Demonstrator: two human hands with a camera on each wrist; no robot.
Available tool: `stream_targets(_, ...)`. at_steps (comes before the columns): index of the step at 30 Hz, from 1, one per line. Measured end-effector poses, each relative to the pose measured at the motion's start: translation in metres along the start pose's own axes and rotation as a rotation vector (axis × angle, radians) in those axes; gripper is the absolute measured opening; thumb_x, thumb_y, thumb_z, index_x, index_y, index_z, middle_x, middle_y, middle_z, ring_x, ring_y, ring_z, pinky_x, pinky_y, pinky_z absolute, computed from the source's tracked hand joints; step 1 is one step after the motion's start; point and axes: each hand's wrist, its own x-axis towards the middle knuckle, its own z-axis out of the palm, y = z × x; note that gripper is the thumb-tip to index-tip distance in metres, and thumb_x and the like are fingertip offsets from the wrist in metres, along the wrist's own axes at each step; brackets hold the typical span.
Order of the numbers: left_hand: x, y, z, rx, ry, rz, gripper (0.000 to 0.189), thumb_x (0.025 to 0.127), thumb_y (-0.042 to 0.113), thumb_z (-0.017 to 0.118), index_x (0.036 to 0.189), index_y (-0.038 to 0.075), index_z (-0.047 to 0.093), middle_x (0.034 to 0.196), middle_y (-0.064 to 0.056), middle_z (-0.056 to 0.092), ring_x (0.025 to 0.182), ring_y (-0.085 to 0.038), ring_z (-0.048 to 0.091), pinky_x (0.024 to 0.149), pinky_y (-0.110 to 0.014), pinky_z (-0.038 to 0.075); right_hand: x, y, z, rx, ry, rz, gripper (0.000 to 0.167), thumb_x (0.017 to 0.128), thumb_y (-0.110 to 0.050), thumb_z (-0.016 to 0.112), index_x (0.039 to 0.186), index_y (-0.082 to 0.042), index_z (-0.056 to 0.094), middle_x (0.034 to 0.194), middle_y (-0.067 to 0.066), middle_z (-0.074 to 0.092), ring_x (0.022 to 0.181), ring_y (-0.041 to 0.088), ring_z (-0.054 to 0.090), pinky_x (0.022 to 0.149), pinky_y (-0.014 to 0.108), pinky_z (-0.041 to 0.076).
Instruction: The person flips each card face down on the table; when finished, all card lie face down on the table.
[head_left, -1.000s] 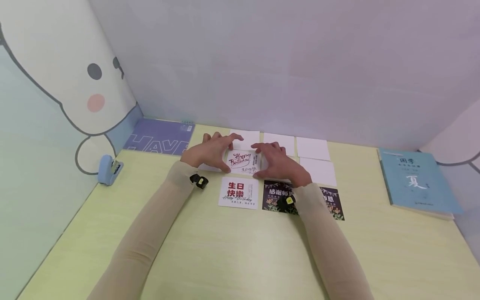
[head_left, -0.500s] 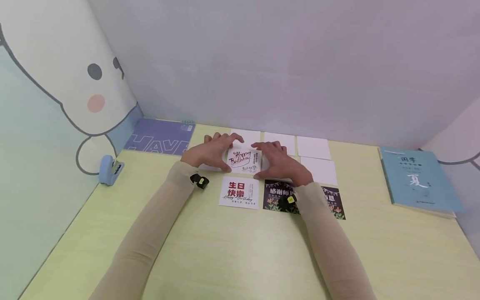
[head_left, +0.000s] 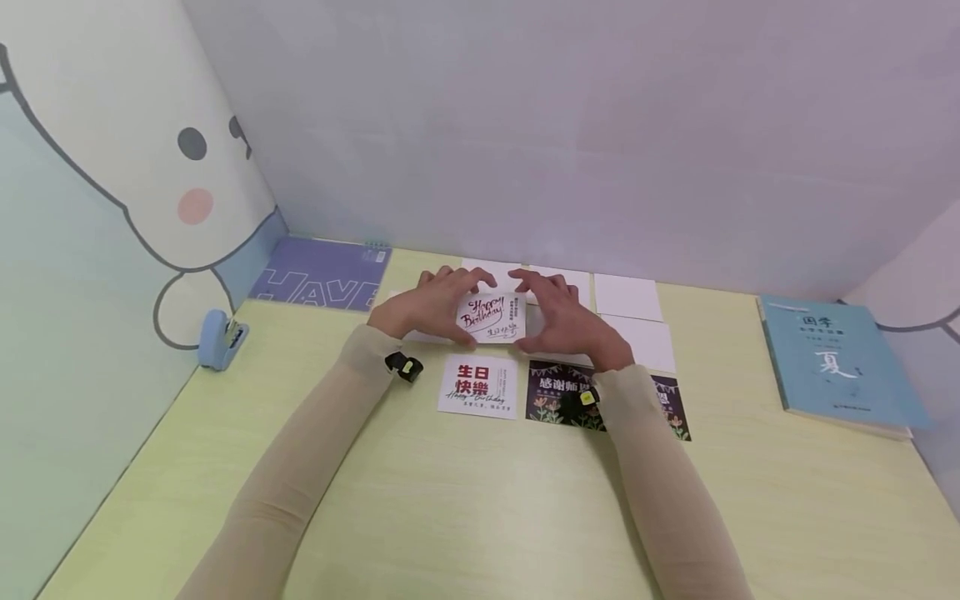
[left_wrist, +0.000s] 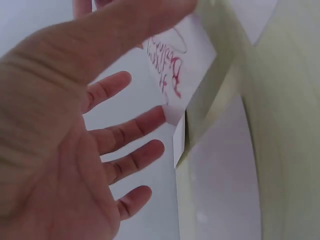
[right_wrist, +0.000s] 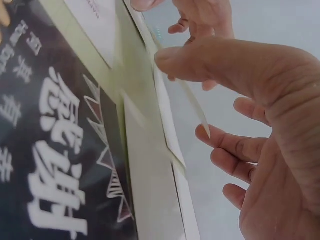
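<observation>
Evidently left hand (head_left: 432, 310), right hand (head_left: 568, 322) pinch opposite ends of "Happy Birthday!" card (head_left: 491, 318), thumb to fingertip, probably steadying it; 生日快樂 card (head_left: 477, 387) lies just nearside of it.

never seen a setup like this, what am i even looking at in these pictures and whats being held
There is no robot here: someone is working bare-handed. The wide picture comes from a camera worn on the head, looking forward and down; the two close-ups come from cameras worn on the wrists, each looking at its own hand's work. The left hand and right hand together hold a Happy Birthday card by its edges. On the pale table lie plain white cards, a card with red lettering, dark flowered cards, a purple pad and a blue book. A small blue gadget sits at the left; I can't tell for sure what it is.
</observation>
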Motion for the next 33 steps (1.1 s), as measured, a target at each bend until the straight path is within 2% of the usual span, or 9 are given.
stream_targets(9, 0.004, 0.005, 0.007, -0.084, 0.058, 0.127, 0.098, 0.078, 0.031, 0.095, 0.159, 0.026, 0.041, 0.151, -0.005, 0.060, 0.134, -0.025, 0.055, 0.114, -0.053, 0.034, -0.001, -0.001, -0.003, 0.015, 0.001, -0.038, 0.112, 0.077, -0.028, 0.090, 0.168, -0.020, 0.025, 0.152, 0.010, 0.055, 0.138, 0.036, 0.039, 0.117, 0.057, 0.026)
stream_targets(13, 0.005, 0.007, 0.007, -0.103, 0.068, 0.157, 0.097, 0.078, 0.030, 0.094, 0.159, 0.026, 0.041, 0.152, -0.006, 0.060, 0.134, -0.025, 0.055, 0.112, -0.053, 0.035, -0.002, -0.002, -0.005, 0.033, 0.010, -0.035, 0.113, 0.077, -0.028, 0.090, 0.168, -0.021, 0.024, 0.155, 0.010, 0.053, 0.140, 0.038, 0.039, 0.118, 0.059, 0.025)
stream_targets(15, 0.004, 0.008, 0.005, -0.121, 0.081, 0.162, 0.096, 0.078, 0.028, 0.093, 0.159, 0.029, 0.041, 0.152, -0.007, 0.058, 0.134, -0.025, 0.055, 0.113, -0.054, 0.036, -0.003, -0.002, -0.007, 0.055, 0.025, -0.040, 0.113, 0.079, -0.029, 0.091, 0.169, -0.021, 0.023, 0.157, 0.011, 0.051, 0.143, 0.040, 0.038, 0.118, 0.061, 0.025)
stream_targets(17, 0.003, 0.008, 0.003, -0.150, 0.101, 0.159, 0.097, 0.079, 0.028, 0.093, 0.160, 0.034, 0.040, 0.151, -0.008, 0.056, 0.128, -0.026, 0.056, 0.111, -0.055, 0.038, -0.003, -0.002, -0.009, 0.084, 0.036, -0.028, 0.110, 0.084, -0.034, 0.089, 0.170, -0.023, 0.021, 0.160, 0.012, 0.048, 0.146, 0.040, 0.038, 0.119, 0.064, 0.026)
stream_targets(22, 0.000, 0.004, -0.002, -0.232, 0.167, 0.185, 0.093, 0.086, 0.032, 0.088, 0.162, 0.044, 0.036, 0.150, -0.012, 0.047, 0.124, -0.029, 0.056, 0.109, -0.056, 0.049, -0.004, 0.001, -0.011, 0.168, 0.045, 0.001, 0.093, 0.098, -0.042, 0.072, 0.172, -0.024, 0.018, 0.165, 0.013, 0.043, 0.150, 0.039, 0.039, 0.120, 0.069, 0.032)
stream_targets(25, 0.001, 0.004, -0.003, -0.270, 0.221, 0.241, 0.085, 0.088, 0.032, 0.087, 0.160, 0.037, 0.041, 0.152, -0.012, 0.047, 0.134, -0.030, 0.057, 0.111, -0.058, 0.052, -0.005, 0.003, -0.012, 0.193, 0.042, -0.003, 0.087, 0.101, -0.041, 0.068, 0.171, -0.020, 0.021, 0.165, 0.013, 0.043, 0.150, 0.039, 0.041, 0.120, 0.069, 0.036)
stream_targets(29, 0.003, 0.007, -0.005, -0.339, 0.289, 0.317, 0.076, 0.088, 0.030, 0.089, 0.151, 0.021, 0.048, 0.150, -0.011, 0.052, 0.138, -0.032, 0.058, 0.115, -0.055, 0.052, -0.005, 0.003, -0.012, 0.207, 0.029, -0.008, 0.083, 0.101, -0.039, 0.071, 0.169, -0.017, 0.030, 0.164, 0.010, 0.047, 0.149, 0.037, 0.042, 0.120, 0.068, 0.038)
stream_targets(33, 0.005, 0.009, -0.005, -0.423, 0.324, 0.322, 0.067, 0.087, 0.030, 0.090, 0.138, 0.013, 0.051, 0.144, -0.009, 0.055, 0.138, -0.034, 0.062, 0.116, -0.056, 0.051, -0.005, -0.001, -0.011, 0.220, 0.008, 0.010, 0.076, 0.097, -0.039, 0.077, 0.163, -0.019, 0.043, 0.163, 0.009, 0.048, 0.149, 0.036, 0.042, 0.121, 0.067, 0.037)
